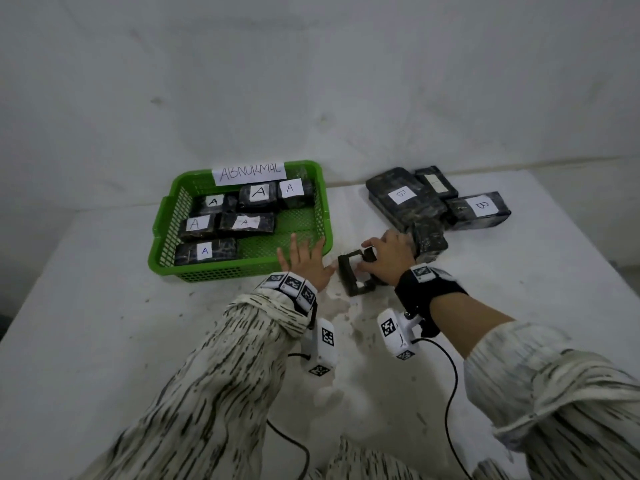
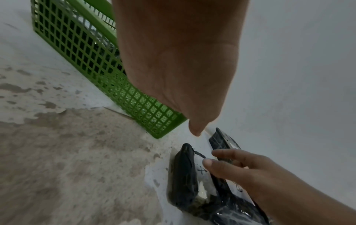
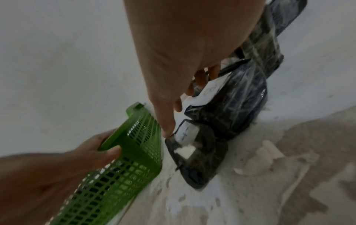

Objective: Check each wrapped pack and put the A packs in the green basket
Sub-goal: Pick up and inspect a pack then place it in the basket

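The green basket [image 1: 221,271] [image 2: 92,60] [image 3: 138,152], tagged "ABNORMAL", holds several black wrapped packs with white A labels [image 1: 258,192]. My left hand [image 1: 304,258] [image 3: 92,149] rests on the basket's near right corner, fingers spread straight over the rim and thumb against the outer wall. Just right of the basket, my right hand [image 1: 363,258] [image 2: 212,158] [image 3: 181,106] grips a black wrapped pack [image 1: 348,271] [image 2: 183,179] [image 3: 196,159] lying on the table. Its white label [image 3: 185,132] is partly covered and I cannot read the letter. A second labelled pack [image 3: 231,106] lies under the hand.
Black packs labelled B [image 1: 401,195] [image 1: 481,209] are piled at the back right, with another dark pack [image 1: 429,240] just behind my right hand. The white table [image 1: 519,306] has worn, stained patches near me. A wall rises close behind the basket.
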A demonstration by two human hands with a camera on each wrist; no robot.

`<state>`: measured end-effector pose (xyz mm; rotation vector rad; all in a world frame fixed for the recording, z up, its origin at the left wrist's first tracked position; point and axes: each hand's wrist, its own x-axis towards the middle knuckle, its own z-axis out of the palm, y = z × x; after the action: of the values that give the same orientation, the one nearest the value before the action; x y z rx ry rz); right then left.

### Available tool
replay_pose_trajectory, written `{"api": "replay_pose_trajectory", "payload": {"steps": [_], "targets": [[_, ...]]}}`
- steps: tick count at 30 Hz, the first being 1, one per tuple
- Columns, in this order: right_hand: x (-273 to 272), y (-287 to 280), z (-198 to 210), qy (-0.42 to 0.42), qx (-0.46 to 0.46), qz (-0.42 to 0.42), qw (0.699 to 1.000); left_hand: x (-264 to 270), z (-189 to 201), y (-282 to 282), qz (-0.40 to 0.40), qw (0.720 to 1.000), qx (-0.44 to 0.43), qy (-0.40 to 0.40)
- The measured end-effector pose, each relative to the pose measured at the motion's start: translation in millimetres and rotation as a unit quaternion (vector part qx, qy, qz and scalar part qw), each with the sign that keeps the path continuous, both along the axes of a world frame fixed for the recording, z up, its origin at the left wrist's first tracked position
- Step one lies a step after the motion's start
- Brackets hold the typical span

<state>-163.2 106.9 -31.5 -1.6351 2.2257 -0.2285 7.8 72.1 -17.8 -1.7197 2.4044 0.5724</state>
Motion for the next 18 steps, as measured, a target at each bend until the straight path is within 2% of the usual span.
{"api": "replay_pose_trajectory", "payload": {"steps": [5, 11, 15, 18], "targets": [[15.6, -2.2, -4.9, 0.109, 0.059, 0.044, 0.991, -0.4, 0.2, 0.3, 0.002, 1.000, 0.007, -0.008], [25.8, -3.6, -5.5, 0.161, 0.055, 0.103, 0.980, -1.1, -1.7, 0.0, 0.005, 1.000, 0.008, -0.009], [30.6, 1.9, -8.3, 0.218, 0.060, 0.178, 0.958, 0.8, 0.4, 0.5, 0.000, 1.000, 0.008, -0.003], [26.9, 6.1, -7.7, 0.210, 0.060, 0.187, 0.958, 3.4, 5.1, -1.7, -0.015, 1.000, 0.027, 0.001]]}}
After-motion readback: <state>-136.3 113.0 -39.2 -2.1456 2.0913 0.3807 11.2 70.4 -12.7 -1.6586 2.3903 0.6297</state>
